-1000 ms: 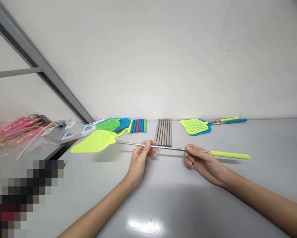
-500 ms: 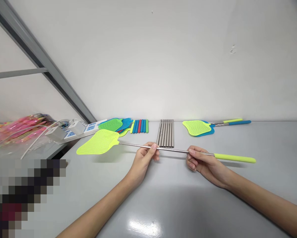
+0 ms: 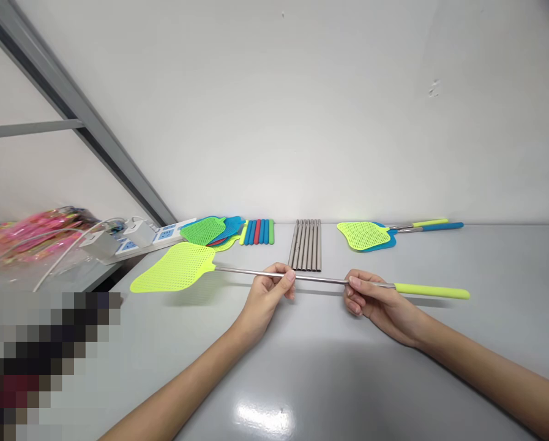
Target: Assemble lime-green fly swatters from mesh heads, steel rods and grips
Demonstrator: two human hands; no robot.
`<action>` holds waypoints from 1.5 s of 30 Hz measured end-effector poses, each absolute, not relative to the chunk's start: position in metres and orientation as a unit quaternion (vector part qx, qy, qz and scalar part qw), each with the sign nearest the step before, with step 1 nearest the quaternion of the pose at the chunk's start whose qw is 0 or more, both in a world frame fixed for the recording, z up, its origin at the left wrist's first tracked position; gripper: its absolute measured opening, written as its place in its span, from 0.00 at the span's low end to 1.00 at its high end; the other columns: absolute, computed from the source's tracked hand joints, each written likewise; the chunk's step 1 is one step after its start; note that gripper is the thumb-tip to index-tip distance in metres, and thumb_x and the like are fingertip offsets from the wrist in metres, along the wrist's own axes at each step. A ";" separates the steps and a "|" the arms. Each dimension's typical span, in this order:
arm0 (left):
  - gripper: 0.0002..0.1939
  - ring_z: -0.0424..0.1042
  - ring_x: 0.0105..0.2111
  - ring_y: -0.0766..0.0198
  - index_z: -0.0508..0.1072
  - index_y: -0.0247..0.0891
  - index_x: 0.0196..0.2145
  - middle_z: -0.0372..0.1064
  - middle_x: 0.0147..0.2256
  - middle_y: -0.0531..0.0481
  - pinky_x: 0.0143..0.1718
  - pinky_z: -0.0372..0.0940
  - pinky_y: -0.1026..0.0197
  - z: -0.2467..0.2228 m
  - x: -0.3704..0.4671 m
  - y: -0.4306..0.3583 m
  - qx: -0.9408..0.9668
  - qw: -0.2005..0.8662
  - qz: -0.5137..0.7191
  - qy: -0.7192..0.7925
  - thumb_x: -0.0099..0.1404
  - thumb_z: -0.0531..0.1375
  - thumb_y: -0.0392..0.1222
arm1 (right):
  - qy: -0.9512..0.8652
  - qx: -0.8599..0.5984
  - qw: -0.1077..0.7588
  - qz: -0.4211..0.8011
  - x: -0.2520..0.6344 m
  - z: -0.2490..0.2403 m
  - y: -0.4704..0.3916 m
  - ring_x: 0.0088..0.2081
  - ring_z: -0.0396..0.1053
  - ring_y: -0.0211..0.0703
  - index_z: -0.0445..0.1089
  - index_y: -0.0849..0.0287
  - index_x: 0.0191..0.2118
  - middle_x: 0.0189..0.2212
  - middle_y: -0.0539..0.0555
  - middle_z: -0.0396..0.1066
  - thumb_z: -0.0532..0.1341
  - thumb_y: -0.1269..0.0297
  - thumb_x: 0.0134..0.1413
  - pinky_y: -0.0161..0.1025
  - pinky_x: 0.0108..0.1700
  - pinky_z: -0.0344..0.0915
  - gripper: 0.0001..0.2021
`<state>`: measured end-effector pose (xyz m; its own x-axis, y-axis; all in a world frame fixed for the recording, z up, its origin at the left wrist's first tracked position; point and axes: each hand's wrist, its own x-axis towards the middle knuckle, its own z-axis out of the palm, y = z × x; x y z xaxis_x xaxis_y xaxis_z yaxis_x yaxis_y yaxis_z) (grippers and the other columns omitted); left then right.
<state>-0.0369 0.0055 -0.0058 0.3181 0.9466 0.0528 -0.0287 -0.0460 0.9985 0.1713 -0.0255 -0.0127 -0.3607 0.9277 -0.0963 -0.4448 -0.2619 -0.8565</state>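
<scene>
Held across in front of me, just above the grey table, is a fly swatter [image 3: 175, 268] with a yellow-green mesh head at the left, a thin metal rod and a yellow-green handle at the right. My left hand [image 3: 273, 291] pinches the rod near its middle between thumb and fingers. Closer to the handle, my right hand [image 3: 375, 300] grips the same rod, thumb on top. Beyond my left hand lies a row of several metal tubes [image 3: 305, 246]. Further left are several coloured handles [image 3: 258, 232] in blue, red, green and yellow.
Loose swatter heads [image 3: 205, 230] are piled by the wall at back left. Two swatters [image 3: 361, 236], yellow-green and blue, lie at back right. A power strip [image 3: 166, 236] with white chargers [image 3: 100, 243] and cables sits at the left, near pink plastic-wrapped goods [image 3: 40, 236].
The swatter's head has shifted slightly left and down, and its handle end a little left. Both hands keep their hold on the rod. The view has turned slightly.
</scene>
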 end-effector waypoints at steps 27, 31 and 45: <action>0.12 0.59 0.23 0.69 0.64 0.36 0.23 0.59 0.19 0.55 0.28 0.55 0.65 -0.004 -0.030 -0.001 0.657 0.534 0.373 0.379 0.59 0.53 0.46 | -0.456 -0.324 0.428 0.710 0.169 -0.010 -0.026 0.22 0.55 0.34 0.66 0.62 0.23 0.17 0.47 0.54 0.59 0.61 0.49 0.34 0.26 0.50 0.10; 0.19 0.57 0.20 0.70 0.60 0.36 0.16 0.55 0.16 0.55 0.26 0.53 0.66 -0.004 -0.029 -0.002 0.680 0.537 0.330 0.375 0.60 0.51 0.48 | -0.459 -0.327 0.426 0.707 0.170 -0.012 -0.025 0.22 0.55 0.33 0.65 0.62 0.23 0.19 0.48 0.57 0.59 0.62 0.49 0.34 0.26 0.51 0.11; 0.24 0.49 0.16 0.71 0.53 0.37 0.10 0.45 0.10 0.58 0.22 0.44 0.63 -0.008 -0.033 0.004 0.623 0.586 0.354 0.378 0.58 0.54 0.48 | -0.405 -0.311 0.452 0.731 0.172 -0.013 -0.024 0.22 0.55 0.34 0.61 0.62 0.18 0.17 0.48 0.55 0.57 0.65 0.51 0.35 0.26 0.47 0.14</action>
<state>-0.0334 0.0035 -0.0080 0.4634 0.8861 -0.0018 0.0568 -0.0277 0.9980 0.1722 -0.0237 -0.0132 -0.3982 0.9129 -0.0895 -0.4080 -0.2637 -0.8741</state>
